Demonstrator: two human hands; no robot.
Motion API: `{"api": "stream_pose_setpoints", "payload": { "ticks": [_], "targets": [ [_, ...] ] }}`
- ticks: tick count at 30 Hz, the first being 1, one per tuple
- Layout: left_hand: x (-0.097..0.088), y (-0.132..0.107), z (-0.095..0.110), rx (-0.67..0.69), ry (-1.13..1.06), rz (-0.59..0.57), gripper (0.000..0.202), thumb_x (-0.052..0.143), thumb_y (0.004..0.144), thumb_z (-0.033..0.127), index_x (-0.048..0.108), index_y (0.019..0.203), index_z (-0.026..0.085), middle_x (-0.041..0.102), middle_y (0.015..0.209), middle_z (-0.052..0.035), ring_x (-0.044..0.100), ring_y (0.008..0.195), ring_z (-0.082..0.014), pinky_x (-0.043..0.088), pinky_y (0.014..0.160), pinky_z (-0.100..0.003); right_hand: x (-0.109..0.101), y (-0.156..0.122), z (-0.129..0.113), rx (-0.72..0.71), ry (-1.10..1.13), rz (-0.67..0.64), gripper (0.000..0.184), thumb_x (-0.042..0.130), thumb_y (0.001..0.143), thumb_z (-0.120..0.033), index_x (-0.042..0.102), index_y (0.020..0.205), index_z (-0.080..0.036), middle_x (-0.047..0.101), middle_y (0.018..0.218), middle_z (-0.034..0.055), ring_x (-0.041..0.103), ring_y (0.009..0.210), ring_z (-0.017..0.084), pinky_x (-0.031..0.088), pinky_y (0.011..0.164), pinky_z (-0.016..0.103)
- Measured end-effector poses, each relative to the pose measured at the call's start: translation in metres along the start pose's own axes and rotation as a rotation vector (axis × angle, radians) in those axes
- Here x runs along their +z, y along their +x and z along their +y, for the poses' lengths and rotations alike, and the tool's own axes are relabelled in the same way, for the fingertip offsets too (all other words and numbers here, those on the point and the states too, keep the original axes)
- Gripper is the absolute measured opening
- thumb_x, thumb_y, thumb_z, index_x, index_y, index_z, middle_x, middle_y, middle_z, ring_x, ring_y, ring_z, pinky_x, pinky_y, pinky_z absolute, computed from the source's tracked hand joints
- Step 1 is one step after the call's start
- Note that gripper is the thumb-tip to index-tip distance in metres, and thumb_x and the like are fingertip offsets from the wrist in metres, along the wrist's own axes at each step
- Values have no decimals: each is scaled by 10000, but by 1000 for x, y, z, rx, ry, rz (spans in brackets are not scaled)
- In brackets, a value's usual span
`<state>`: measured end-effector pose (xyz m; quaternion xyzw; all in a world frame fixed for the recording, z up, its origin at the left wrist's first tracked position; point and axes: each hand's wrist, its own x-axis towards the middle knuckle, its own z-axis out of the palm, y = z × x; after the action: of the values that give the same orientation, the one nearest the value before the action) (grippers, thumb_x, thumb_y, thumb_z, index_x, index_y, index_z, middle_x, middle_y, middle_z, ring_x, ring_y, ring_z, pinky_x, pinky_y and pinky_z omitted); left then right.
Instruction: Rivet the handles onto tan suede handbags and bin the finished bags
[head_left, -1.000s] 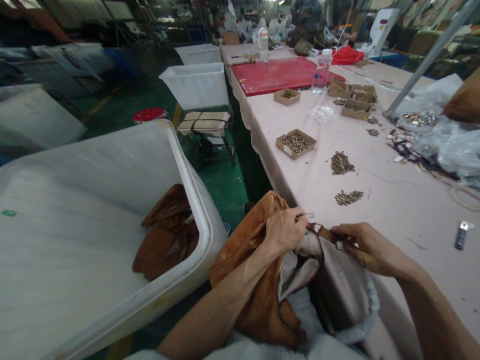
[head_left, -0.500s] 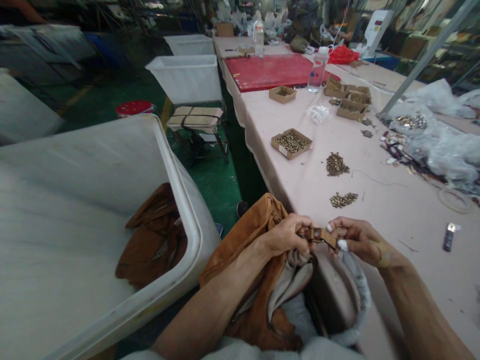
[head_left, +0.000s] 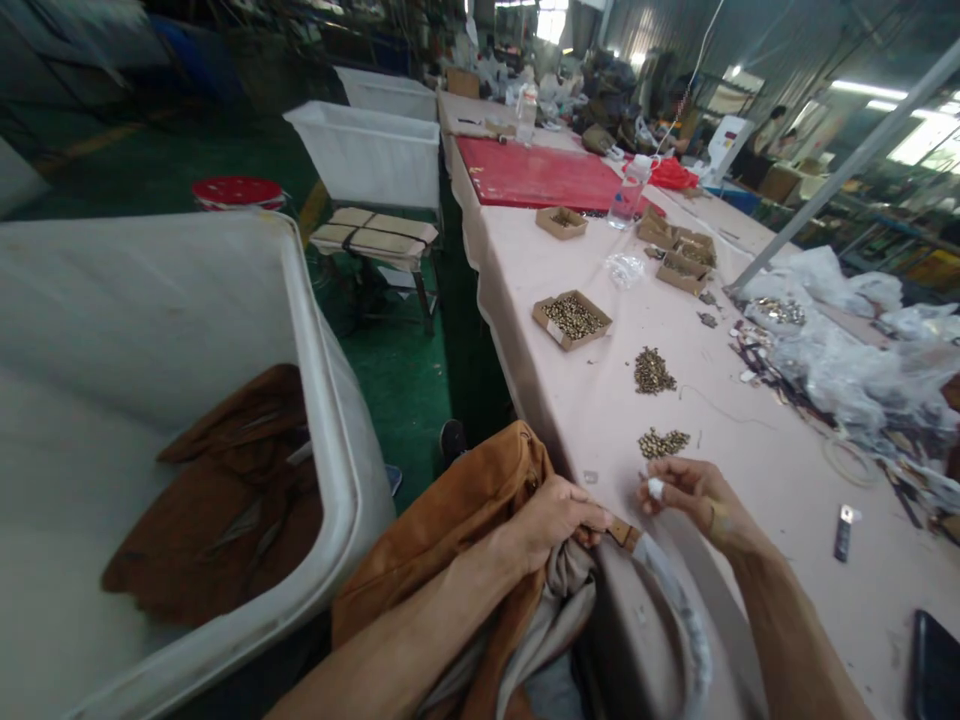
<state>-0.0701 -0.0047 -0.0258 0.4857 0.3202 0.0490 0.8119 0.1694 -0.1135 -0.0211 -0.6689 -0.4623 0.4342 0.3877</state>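
Note:
My left hand [head_left: 559,520] is closed round the leather strap tab [head_left: 622,533] at the edge of a tan leather bag [head_left: 450,500] with grey lining. From that tab a handle wrapped in clear plastic [head_left: 686,625] curves down along the table edge. My right hand [head_left: 694,495], white wrapping on its fingertips, hovers over the table, apart from the strap. Its thumb and fingers are pinched together; whatever is between them is too small to make out. Just beyond it lies a small pile of brass-coloured metal studs [head_left: 664,442], with a larger stud pile [head_left: 654,371] behind.
A cardboard tray of studs [head_left: 572,320] and more small boxes [head_left: 684,262] stand further along the cloth-covered table [head_left: 540,380]. Plastic bags [head_left: 840,340] and a slanted metal pole [head_left: 832,160] are at right. To my left stands a big white bin [head_left: 352,500] holding brown leather pieces [head_left: 232,520].
My right hand has let go of the strap tab and moved away toward the small stud pile. My left hand keeps its hold. The view has shifted to the right and tilted up.

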Motion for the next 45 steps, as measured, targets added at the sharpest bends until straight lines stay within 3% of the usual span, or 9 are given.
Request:
{"api": "stream_pose_setpoints", "payload": {
  "ticks": [3, 6, 10, 14, 22, 27, 38, 45],
  "targets": [
    [0, 0, -4, 15, 10, 0, 225, 757, 658, 317, 739, 660, 92, 660, 581, -43, 523, 514, -108, 374, 554, -253, -35, 41, 4, -38, -217, 280, 458, 703, 788, -514, 696, 1035, -129, 754, 869, 107, 684, 721, 223, 538, 695, 342],
    [2, -1, -7, 22, -10, 5, 232, 763, 638, 321, 741, 684, 94, 668, 586, -43, 537, 519, -117, 381, 554, -256, -62, 85, 8, -37, -398, 448, 375, 676, 757, -418, 745, 986, -128, 744, 828, 77, 660, 748, 224, 504, 717, 328],
    [2, -5, -7, 32, -28, 39, 207, 750, 615, 301, 728, 660, 100, 662, 569, -43, 540, 512, -123, 386, 553, -260, -74, 127, 12, -18, -586, 491, 234, 698, 818, -342, 755, 898, -130, 698, 723, 27, 637, 703, 192, 504, 737, 318],
    [0, -7, -8, 29, -56, 63, 190, 740, 601, 283, 724, 640, 98, 654, 550, -48, 536, 506, -123, 381, 559, -260, -70, 148, 16, -3, -691, 461, 223, 718, 940, -355, 722, 996, -139, 716, 880, 22, 678, 811, 181, 555, 829, 364],
    [-6, 4, -10, 42, 5, 43, 240, 730, 673, 334, 723, 665, 95, 677, 595, -68, 533, 544, -130, 353, 579, -257, -55, 154, -5, 37, -786, 449, 222, 700, 983, -338, 709, 1062, -130, 717, 1097, 59, 697, 950, 204, 598, 841, 373],
    [-14, 17, -1, 70, 90, 15, 292, 717, 725, 396, 710, 665, 110, 673, 617, -62, 510, 574, -128, 329, 592, -249, -57, 163, -14, 73, -792, 483, 288, 669, 1006, -385, 686, 1169, -147, 694, 1187, 78, 691, 1008, 221, 600, 876, 400],
    [-15, 22, 0, 95, 167, 37, 368, 724, 716, 483, 705, 648, 121, 664, 617, -63, 505, 585, -138, 322, 597, -258, -55, 171, -23, 102, -844, 373, 252, 677, 1002, -359, 698, 1126, -140, 703, 1151, 70, 693, 1000, 217, 597, 877, 394],
    [-12, 20, 5, 65, 105, 50, 349, 760, 674, 471, 712, 657, 126, 651, 613, -48, 476, 563, -127, 296, 584, -254, -47, 167, -33, 80, -948, 286, 266, 691, 992, -367, 688, 1140, -146, 692, 1180, 84, 679, 1061, 230, 575, 940, 438]
  ]
}}
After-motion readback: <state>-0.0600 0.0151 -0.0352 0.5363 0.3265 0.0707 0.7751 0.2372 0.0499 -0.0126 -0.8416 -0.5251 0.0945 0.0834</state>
